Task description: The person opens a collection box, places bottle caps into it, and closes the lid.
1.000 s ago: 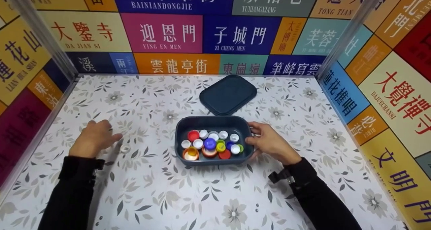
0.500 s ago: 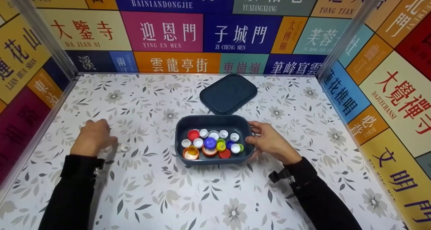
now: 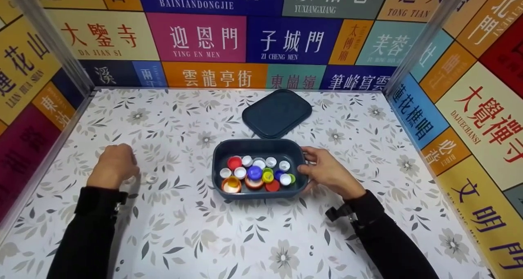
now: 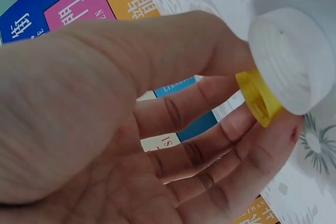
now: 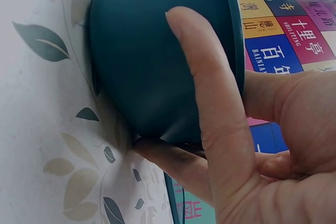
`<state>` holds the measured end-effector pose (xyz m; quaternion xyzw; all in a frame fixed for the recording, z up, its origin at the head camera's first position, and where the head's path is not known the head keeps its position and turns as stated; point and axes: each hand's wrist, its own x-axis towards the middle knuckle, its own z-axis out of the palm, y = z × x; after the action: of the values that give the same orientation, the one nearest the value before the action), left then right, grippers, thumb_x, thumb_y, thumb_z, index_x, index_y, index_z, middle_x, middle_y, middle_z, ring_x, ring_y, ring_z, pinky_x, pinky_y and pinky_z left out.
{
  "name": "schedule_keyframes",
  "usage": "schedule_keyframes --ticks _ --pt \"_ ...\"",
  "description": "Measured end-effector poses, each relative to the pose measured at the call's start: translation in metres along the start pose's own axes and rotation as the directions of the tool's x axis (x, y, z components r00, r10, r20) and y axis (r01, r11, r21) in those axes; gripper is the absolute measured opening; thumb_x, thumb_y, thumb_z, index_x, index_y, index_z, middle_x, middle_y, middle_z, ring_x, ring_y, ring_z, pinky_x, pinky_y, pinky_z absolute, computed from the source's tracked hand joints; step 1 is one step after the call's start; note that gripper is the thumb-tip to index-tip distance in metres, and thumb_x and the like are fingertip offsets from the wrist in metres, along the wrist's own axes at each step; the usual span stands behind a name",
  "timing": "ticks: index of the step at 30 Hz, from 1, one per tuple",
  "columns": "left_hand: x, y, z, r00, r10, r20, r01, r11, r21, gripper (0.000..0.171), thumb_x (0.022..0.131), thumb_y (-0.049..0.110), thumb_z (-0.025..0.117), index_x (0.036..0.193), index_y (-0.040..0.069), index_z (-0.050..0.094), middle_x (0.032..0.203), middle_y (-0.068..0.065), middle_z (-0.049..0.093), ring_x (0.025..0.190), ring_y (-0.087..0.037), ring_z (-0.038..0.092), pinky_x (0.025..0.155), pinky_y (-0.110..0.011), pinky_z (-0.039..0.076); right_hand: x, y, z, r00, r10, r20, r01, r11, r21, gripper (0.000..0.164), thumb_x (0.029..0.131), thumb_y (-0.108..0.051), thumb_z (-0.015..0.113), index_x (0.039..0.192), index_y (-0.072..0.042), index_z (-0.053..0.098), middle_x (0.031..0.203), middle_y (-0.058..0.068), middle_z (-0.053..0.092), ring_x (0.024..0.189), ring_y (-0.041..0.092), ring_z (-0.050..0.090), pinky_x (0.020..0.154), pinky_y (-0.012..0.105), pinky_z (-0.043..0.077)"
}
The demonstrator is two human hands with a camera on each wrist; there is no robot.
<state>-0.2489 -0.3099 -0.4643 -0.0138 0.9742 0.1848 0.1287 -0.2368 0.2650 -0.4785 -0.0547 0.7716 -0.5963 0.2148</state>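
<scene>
At the left of the head view, my left hand (image 3: 111, 166) is low over the table with its fingers pointing down. In the left wrist view, its thumb and curled fingers pinch a small yellow bottle cap (image 4: 259, 99). A larger white bottle cap (image 4: 291, 61) overlaps the thumb tip and the yellow cap there; I cannot tell whether it is held too. Beside the hand lies a white cap (image 3: 151, 177). My right hand (image 3: 329, 172) grips the right end of a dark blue food container (image 3: 261, 196), thumb at the rim and fingers against the outer wall. Several coloured and white caps lie inside.
The container's dark blue lid (image 3: 278, 113) lies flat just behind it on the leaf-patterned table (image 3: 196, 238). Panels with printed place names (image 3: 204, 40) wall in the back and both sides.
My left hand has drawn its fingers in and down, closer to the white caps by it. A second white cap shows at its fingertips. My right hand and the container stay put.
</scene>
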Motion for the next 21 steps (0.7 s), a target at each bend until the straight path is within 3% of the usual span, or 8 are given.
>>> schedule_keyframes --ticks 6,13,17,21 --pt "0.0 0.0 0.003 1.0 0.007 -0.027 -0.008 1.0 -0.01 0.018 0.085 0.002 0.08 0.099 -0.008 0.079 0.114 -0.039 0.078 0.11 -0.059 0.073 0.099 -0.071 0.062 0.0 0.0 0.0 1.0 0.004 -0.001 -0.004 1.0 -0.004 0.073 0.108 0.005 0.064 0.177 0.001 0.041 0.163 0.034 0.063 0.102 0.038 0.085 0.064 0.048 0.073" --pt "-0.003 0.006 0.006 0.992 0.071 -0.103 -0.072 0.997 -0.011 0.015 0.084 -0.001 0.073 0.096 -0.01 0.078 0.107 -0.036 0.079 0.104 -0.057 0.073 0.093 -0.068 0.063 0.001 0.001 0.0 1.0 0.002 0.016 -0.002 1.0 0.016 0.073 0.108 0.004 0.064 0.177 0.001 0.04 0.163 0.035 0.062 0.107 0.034 0.084 0.063 0.042 0.073" --pt "-0.006 0.018 0.008 0.973 0.127 -0.193 -0.133 0.991 -0.018 0.023 0.087 -0.002 0.07 0.105 -0.014 0.075 0.112 -0.039 0.075 0.11 -0.061 0.069 0.097 -0.071 0.06 0.001 0.001 0.0 1.0 0.004 0.016 -0.004 1.0 0.019 0.074 0.108 0.004 0.064 0.177 0.001 0.04 0.162 0.035 0.062 0.106 0.034 0.083 0.063 0.042 0.073" --pt "-0.01 0.037 0.013 0.942 0.179 -0.283 -0.192 0.981 -0.018 0.023 0.088 -0.004 0.072 0.108 -0.014 0.075 0.112 -0.04 0.073 0.106 -0.058 0.069 0.093 -0.069 0.06 0.0 0.0 -0.001 1.0 0.009 0.009 -0.009 1.0 0.015 0.073 0.108 0.004 0.064 0.177 0.001 0.041 0.163 0.035 0.062 0.105 0.035 0.084 0.064 0.044 0.073"
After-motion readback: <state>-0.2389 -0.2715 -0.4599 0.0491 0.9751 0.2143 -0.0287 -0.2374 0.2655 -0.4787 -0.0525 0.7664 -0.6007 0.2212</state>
